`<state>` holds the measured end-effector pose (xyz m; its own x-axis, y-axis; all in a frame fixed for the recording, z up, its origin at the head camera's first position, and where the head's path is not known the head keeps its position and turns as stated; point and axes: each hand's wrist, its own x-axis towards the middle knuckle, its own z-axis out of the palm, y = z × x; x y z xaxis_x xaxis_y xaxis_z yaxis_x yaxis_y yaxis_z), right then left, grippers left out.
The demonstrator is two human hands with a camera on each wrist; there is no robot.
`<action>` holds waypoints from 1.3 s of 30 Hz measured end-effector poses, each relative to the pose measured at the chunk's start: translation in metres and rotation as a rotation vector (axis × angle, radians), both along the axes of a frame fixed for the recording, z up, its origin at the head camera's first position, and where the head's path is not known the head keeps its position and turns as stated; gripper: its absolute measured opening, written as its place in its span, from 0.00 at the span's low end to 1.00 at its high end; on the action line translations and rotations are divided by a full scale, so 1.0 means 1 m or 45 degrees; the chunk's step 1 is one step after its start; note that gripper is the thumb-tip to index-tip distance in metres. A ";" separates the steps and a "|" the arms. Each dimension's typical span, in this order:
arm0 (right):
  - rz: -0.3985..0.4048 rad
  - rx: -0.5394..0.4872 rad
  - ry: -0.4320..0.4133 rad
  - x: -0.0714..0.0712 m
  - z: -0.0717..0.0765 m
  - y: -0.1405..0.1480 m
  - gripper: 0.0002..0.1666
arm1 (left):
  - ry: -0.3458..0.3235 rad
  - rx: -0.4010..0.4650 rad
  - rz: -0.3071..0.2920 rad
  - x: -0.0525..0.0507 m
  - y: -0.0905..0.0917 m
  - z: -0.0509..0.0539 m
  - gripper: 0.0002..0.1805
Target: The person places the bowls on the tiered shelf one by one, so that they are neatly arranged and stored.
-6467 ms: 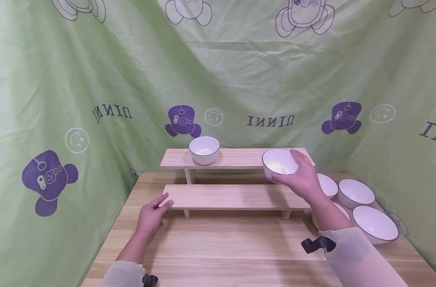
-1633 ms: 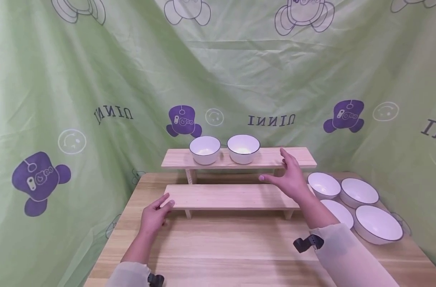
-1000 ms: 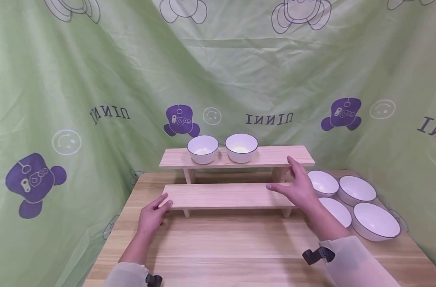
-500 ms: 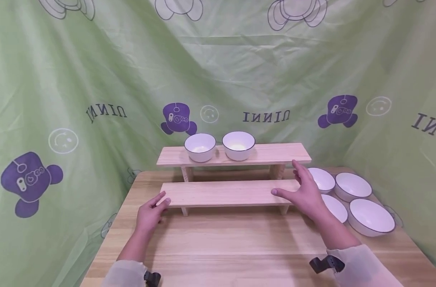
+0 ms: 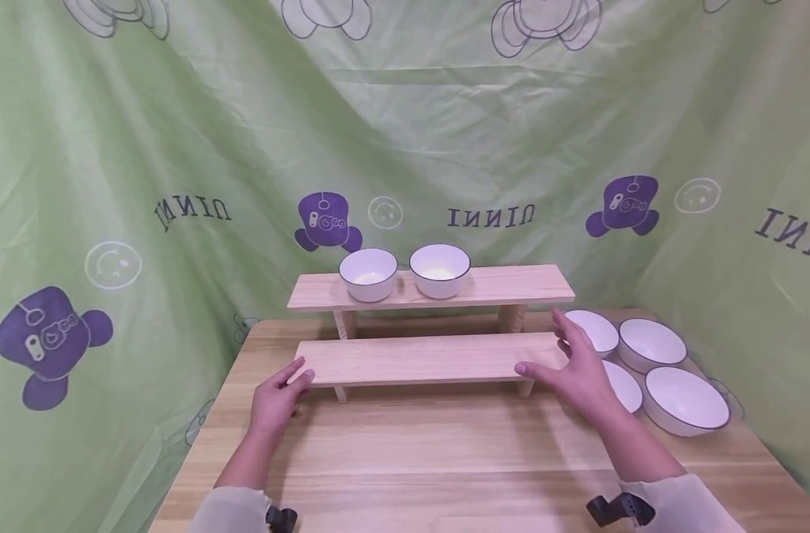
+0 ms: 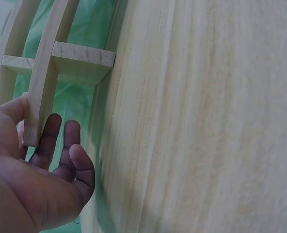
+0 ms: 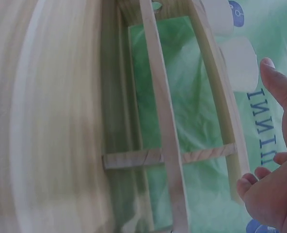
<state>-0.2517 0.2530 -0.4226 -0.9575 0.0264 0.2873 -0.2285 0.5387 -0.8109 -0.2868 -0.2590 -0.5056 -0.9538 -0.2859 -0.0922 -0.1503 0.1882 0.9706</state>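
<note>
A two-tier wooden shelf stands on the table, with a lower board in front and an upper board behind. Two white bowls with dark rims, the left bowl and the right bowl, sit side by side on the upper board. My left hand grips the left end of the lower board; in the left wrist view its thumb lies on one face and fingers on the other. My right hand is held over the lower board's right end, thumb and fingers spread, holding nothing.
Several more white bowls stand on the table to the right, among them a rear bowl and a front bowl, close beside my right forearm. A green printed cloth hangs behind the wooden table and at its sides.
The second bowl, earlier in my right hand, now stands on the upper board. My right hand has let go and drawn back down and rightward. My left hand has kept its hold.
</note>
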 end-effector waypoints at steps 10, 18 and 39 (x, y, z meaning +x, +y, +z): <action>-0.119 0.057 -0.014 0.022 -0.012 0.024 0.71 | -0.021 -0.101 0.012 0.003 0.000 0.002 0.36; -0.184 0.072 -0.006 0.035 -0.022 0.041 0.70 | 0.003 -0.066 0.021 0.002 -0.001 0.003 0.35; -0.312 0.096 -0.050 0.050 -0.045 0.066 0.70 | -0.005 -0.052 0.007 0.001 0.000 0.000 0.35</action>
<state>-0.2015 0.3189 -0.4678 -0.9356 0.2388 0.2601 -0.0531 0.6332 -0.7722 -0.2859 -0.2588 -0.5058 -0.9519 -0.2946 -0.0844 -0.1555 0.2270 0.9614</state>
